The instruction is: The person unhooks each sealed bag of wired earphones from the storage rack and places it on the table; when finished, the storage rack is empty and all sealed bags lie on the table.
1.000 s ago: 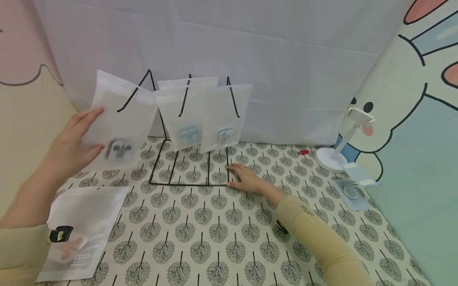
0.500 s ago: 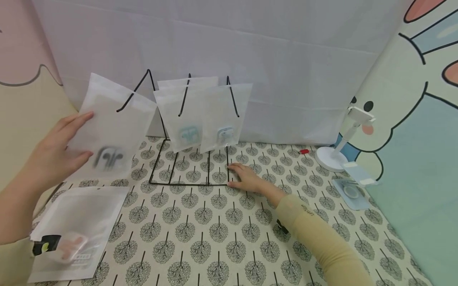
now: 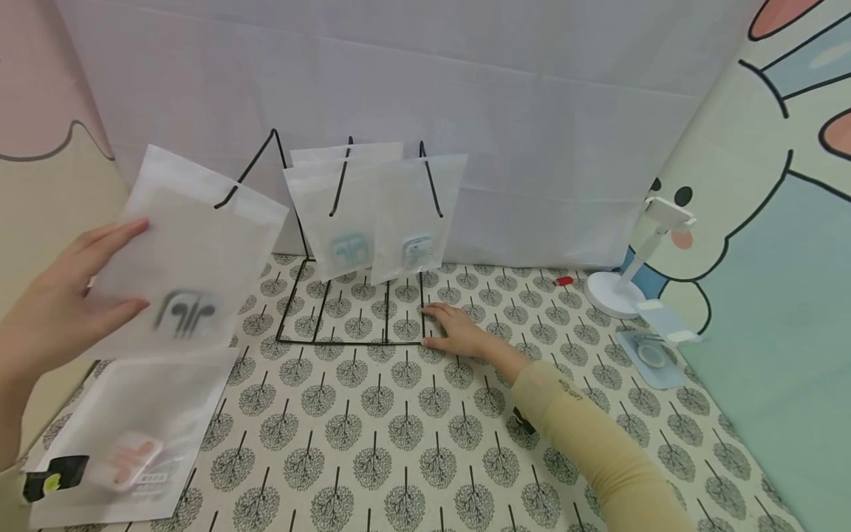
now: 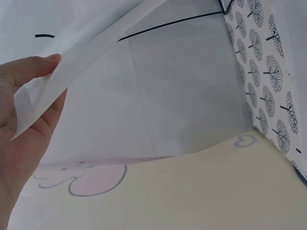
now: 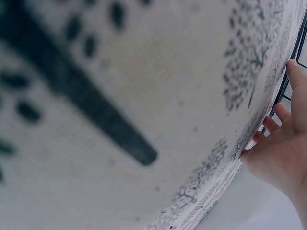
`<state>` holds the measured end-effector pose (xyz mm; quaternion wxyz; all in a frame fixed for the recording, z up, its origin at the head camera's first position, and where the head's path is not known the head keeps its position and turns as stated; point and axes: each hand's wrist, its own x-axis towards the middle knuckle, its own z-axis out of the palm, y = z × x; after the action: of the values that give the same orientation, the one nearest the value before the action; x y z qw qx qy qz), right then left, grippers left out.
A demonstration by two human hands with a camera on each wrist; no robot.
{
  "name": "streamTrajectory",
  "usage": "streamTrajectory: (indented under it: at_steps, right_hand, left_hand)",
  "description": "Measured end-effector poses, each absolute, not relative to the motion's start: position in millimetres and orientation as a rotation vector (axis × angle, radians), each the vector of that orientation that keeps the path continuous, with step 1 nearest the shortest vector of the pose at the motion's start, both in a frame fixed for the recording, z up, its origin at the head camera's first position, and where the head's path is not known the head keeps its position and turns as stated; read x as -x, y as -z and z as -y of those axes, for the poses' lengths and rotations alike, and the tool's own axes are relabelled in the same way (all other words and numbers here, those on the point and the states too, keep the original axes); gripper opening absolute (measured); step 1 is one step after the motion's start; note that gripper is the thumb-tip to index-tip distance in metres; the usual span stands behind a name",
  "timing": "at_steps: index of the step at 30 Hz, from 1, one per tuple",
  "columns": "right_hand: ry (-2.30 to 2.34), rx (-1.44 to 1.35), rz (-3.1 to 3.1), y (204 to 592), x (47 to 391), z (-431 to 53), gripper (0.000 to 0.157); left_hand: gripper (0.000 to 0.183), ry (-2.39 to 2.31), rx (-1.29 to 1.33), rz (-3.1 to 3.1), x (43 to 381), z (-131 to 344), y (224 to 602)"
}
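Left hand [image 3: 56, 307] pinches a translucent white rectangular pouch [image 3: 193, 247], long axis slanting down-left, top edge at black wire rack [image 3: 332, 343] — right hand [image 3: 460, 331], fingers apart, touches it.

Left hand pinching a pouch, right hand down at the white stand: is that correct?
Not quite: the head view shows the right hand at the base of the black wire rack, not the white stand. The left hand does pinch a pouch.
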<state>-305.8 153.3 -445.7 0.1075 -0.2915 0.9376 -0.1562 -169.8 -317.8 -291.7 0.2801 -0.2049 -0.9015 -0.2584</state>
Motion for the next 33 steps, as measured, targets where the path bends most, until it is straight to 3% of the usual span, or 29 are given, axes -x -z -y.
streamTrajectory:
  at_steps: [15, 33]
  right_hand:
    - [0.475, 0.855, -2.763, 446.3, 307.0, -153.8, 0.072]
    - [0.45, 0.856, -2.77, 446.8, 304.8, -152.4, 0.071]
  left_hand:
    - [0.094, 0.839, 0.618, 2.344, 155.3, 330.5, 301.9]
    - [0.105, 1.063, 0.65, 2.29, 132.0, 325.2, 301.9]
